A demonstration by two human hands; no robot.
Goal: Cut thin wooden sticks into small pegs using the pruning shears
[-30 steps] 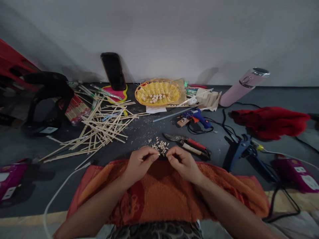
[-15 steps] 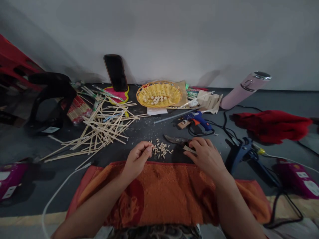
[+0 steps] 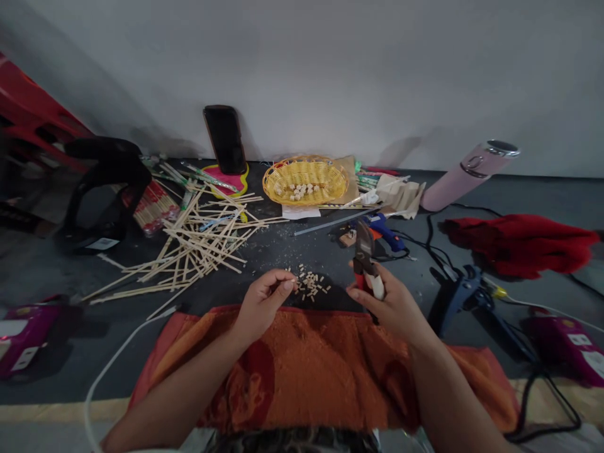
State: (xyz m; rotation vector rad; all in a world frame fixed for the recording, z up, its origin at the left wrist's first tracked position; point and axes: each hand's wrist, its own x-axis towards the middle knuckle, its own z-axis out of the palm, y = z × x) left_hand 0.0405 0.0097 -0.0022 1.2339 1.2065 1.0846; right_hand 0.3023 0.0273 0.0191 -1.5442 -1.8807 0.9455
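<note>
My right hand (image 3: 389, 299) is closed around the handles of pruning shears (image 3: 364, 255), one handle red and one pale. Their dark blades point up and away from me. Fingertips and thumb of my left hand (image 3: 268, 299) are pinched together at the left edge of a pile of short cut stick pieces (image 3: 311, 286). A small wooden piece appears to sit in that pinch, mostly hidden by the fingers. Beyond the pile, a yellow woven basket (image 3: 306, 179) holds a cluster of small pale wooden bits (image 3: 304, 190).
Long thin wooden sticks (image 3: 198, 242) lie tangled on the left. A blue glue gun (image 3: 384, 231) rests beyond my right hand, with cables, a blue cutter tool (image 3: 455, 299) and a red cloth (image 3: 523, 242) farther right. A phone (image 3: 225, 139) and a pink flask (image 3: 467, 176) stand behind.
My right hand has lifted the pruning shears from the table and turned them so the blades point upward. My left hand has stayed almost in place beside the pile.
</note>
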